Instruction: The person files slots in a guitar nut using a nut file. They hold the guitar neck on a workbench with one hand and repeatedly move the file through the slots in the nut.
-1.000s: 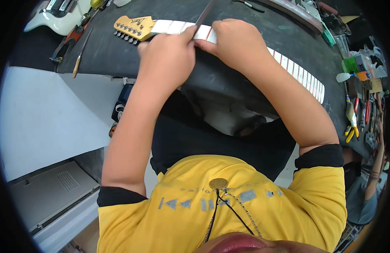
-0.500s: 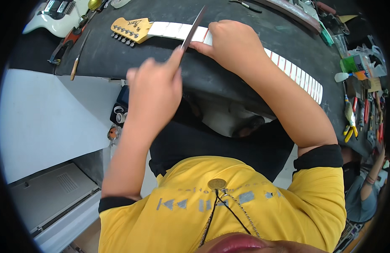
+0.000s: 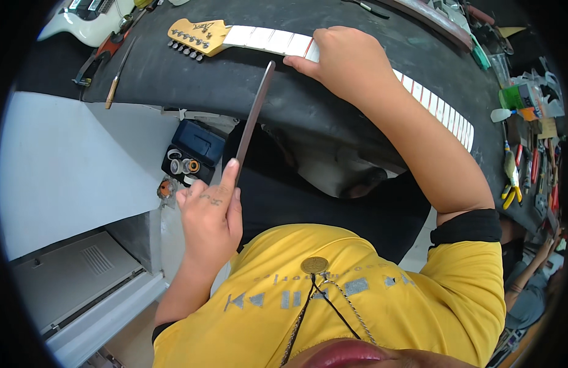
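Observation:
A guitar neck [image 3: 259, 39] lies across the dark bench, its wooden headstock with tuning pegs at the left. White covering lines its fingerboard, with reddish frets showing between the strips. My right hand [image 3: 351, 58] is wrapped over the neck's middle, thumb along the near edge, pressing it to the bench. Held low in front of my body, my left hand [image 3: 210, 211] grips a long flat metal file [image 3: 254, 119], index finger stretched along it. The file points up and away, its tip apart from the neck at the bench's near edge. Its handle end is hidden in my palm.
At the far left lie a white guitar body [image 3: 88, 27], a red-and-black clamp [image 3: 100, 61] and a wooden-handled tool [image 3: 114, 86]. Pliers [image 3: 511, 175] and other tools crowd the right side. Below the bench sits an open blue case [image 3: 199, 141]. Another person [image 3: 529, 294] is at the far right.
My left hand has drawn the file back toward my body, off the neck. The neck and my right hand have shifted slightly to the right in view, my grip unchanged.

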### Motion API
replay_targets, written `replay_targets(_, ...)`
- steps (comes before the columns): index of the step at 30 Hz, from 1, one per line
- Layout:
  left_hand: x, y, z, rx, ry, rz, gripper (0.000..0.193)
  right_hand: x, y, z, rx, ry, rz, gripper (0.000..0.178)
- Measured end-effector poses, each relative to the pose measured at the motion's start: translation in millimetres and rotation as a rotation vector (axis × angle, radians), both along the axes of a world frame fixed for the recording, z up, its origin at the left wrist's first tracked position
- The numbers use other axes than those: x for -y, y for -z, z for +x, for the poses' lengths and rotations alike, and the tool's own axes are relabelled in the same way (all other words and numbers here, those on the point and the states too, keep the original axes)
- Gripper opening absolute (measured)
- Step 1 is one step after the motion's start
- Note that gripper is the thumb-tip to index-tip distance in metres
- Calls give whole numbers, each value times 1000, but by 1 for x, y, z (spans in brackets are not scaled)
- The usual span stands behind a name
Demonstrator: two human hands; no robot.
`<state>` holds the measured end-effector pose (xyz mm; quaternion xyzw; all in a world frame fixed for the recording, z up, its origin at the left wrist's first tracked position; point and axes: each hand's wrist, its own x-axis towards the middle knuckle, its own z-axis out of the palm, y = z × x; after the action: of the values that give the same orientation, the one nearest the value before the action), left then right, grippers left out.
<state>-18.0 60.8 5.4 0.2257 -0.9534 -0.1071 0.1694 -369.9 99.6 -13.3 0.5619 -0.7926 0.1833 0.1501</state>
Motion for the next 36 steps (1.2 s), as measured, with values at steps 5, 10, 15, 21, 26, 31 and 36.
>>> replay_targets(5,10,-10,-20,-30,2,56,54,-3,-3,-1,8,16,30,64)
replay_targets(10,18,-6,-42,-31,35,125,53,0,1,0,11,23,1,65)
replay_targets(15,67,-14,-158,-31,50,-110,41,2,0,-1,-27,-21,-18,65)
replay_targets(21,40,-7,-105,-10,76,-94,52,-5,5,-7,-18,11,-4,64)
replay_targets(26,15,-9,-31,50,40,24,53,-1,2,1,-10,12,-18,63)
replay_targets(31,59,-16,-154,9,27,-152,39,2,2,-3,-26,-23,-29,63)
replay_targets(36,61,-16,-154,54,17,-71,38,-3,-1,-6,0,11,29,64)
